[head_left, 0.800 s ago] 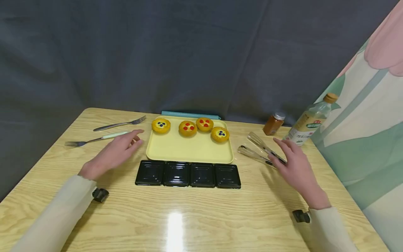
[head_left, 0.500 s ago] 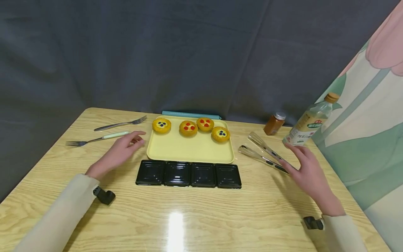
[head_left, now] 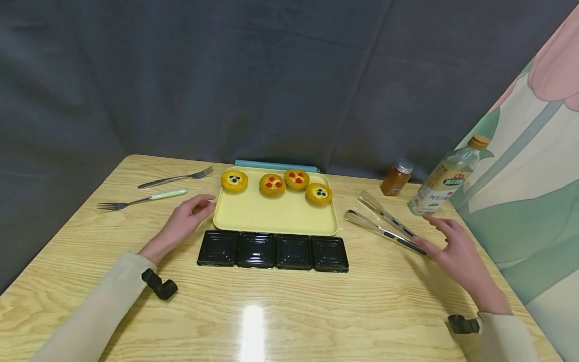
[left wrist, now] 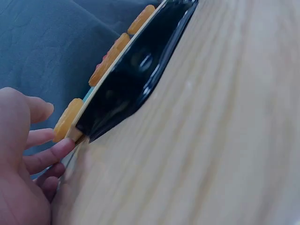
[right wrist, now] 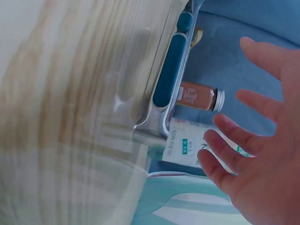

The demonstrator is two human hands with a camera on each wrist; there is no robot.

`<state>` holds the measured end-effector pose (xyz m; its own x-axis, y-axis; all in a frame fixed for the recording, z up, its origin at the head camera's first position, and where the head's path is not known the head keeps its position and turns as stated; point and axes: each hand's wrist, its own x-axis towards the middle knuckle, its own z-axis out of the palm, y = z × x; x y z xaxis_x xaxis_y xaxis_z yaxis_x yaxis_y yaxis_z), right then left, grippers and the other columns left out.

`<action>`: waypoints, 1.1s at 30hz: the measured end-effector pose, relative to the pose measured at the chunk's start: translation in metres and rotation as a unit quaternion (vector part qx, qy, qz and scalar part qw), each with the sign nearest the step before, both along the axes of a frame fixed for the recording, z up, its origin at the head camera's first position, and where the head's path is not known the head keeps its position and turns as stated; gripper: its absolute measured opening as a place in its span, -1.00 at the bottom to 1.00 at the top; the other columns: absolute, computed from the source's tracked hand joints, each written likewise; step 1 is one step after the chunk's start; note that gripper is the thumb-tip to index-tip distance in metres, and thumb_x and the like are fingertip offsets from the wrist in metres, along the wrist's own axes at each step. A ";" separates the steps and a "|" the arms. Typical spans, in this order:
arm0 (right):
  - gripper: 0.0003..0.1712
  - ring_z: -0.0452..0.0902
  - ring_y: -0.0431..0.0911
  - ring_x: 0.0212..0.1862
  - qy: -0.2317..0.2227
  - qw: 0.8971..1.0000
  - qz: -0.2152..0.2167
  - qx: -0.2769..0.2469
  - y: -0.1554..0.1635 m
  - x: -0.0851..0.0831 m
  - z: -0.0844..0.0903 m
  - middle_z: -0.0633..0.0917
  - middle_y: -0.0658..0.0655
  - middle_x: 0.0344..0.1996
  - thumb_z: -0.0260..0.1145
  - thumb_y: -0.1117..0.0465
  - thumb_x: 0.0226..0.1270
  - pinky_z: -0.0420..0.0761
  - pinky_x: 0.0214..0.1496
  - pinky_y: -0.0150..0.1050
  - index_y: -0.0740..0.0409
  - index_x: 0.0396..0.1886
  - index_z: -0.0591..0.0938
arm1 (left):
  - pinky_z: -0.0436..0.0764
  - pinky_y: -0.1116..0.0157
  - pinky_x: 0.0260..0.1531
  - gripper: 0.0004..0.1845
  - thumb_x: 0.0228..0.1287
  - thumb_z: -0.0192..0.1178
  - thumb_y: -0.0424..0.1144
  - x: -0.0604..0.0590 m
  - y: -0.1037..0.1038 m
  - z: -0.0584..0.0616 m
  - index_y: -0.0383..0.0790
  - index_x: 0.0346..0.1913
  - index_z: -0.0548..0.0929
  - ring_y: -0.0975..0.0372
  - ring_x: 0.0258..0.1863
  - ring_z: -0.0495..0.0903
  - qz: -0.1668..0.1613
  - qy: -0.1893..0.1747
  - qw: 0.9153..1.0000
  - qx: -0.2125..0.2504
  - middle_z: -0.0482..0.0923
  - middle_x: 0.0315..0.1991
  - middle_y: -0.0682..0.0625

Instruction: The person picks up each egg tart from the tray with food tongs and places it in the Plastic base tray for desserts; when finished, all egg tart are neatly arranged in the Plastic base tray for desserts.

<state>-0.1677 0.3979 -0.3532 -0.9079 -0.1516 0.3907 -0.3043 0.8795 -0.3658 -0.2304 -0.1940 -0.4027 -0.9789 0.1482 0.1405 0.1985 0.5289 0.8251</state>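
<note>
My left hand [head_left: 195, 210] lies relaxed on the wooden table [head_left: 289, 311], fingertips just off the left edge of a yellow tray [head_left: 271, 216]. The tray carries several small fruit tarts [head_left: 272, 184] along its far side. In front of it stands a black tray with square compartments [head_left: 273, 251]. My right hand [head_left: 441, 239] is spread and holds nothing, its fingertips at the handle end of metal tongs [head_left: 384, 226]. The left wrist view shows my left hand [left wrist: 28, 159] beside the black tray [left wrist: 136, 70]. In the right wrist view my right hand [right wrist: 262, 154] hovers near the tongs [right wrist: 168, 79].
Two forks [head_left: 176, 178] [head_left: 140, 200] lie at the far left. A brown spice jar [head_left: 396, 178] and an oil bottle [head_left: 443, 183] stand at the far right, past the tongs. A teal strip [head_left: 276, 165] lies behind the yellow tray. A patterned cloth hangs along the right.
My right hand has slid back and to the right along the tongs, from over their middle to their handle end. My left hand has drawn back slightly beside the yellow tray.
</note>
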 end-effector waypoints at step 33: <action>-0.15 0.43 0.15 0.05 -0.199 0.977 0.026 -0.072 0.010 -0.029 -0.014 0.48 0.37 0.19 0.42 0.02 0.37 0.49 -0.15 -0.28 0.23 0.52 0.31 | 0.08 -0.16 0.12 -0.56 0.42 0.19 -0.34 -0.003 0.009 -0.012 -0.42 0.31 0.54 -0.16 0.21 0.38 0.039 0.071 0.995 -0.052 0.61 0.11 -0.28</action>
